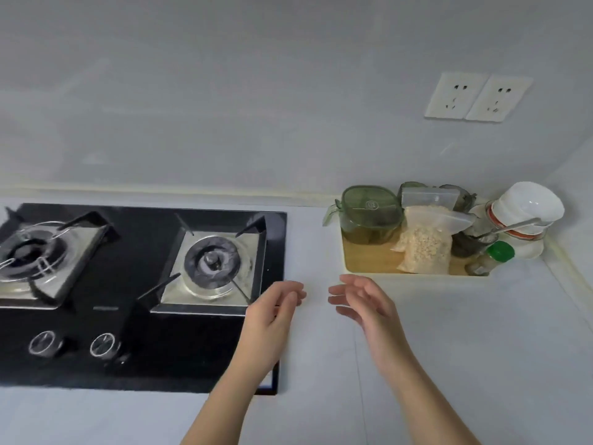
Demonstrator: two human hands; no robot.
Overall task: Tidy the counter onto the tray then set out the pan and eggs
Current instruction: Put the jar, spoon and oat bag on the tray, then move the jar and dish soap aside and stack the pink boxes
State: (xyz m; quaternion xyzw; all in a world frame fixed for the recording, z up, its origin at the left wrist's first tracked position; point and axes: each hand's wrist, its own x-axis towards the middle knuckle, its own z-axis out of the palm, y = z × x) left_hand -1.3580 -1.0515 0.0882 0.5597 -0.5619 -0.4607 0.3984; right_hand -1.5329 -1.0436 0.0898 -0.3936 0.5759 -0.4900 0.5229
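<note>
Head view: the left hand (272,311) and right hand (362,303) hang just apart over the pale desk (449,332), palms facing each other. The fingers (290,287) of both are loosely spread, slightly curled, and pinch nothing.

The tray (369,260) sits in the far right corner, loaded with a green-lidded jar (369,216), a bag of oats (425,245), a green-capped shaker (492,256) and stacked white bowls (529,207). Tidying looks finished. Neither pan nor eggs show anywhere in this view, so they must be fetched from outside it.

The step in hand is probably setting those out. The pan would sit best centred on the near burner (213,263) of the black hob (144,316), level on all four supports, with its handle turned away from the desk's front edge. Eggs belong on the bare strip between hob and tray, laid down gently and kept from rolling, perhaps in a bowl.
</note>
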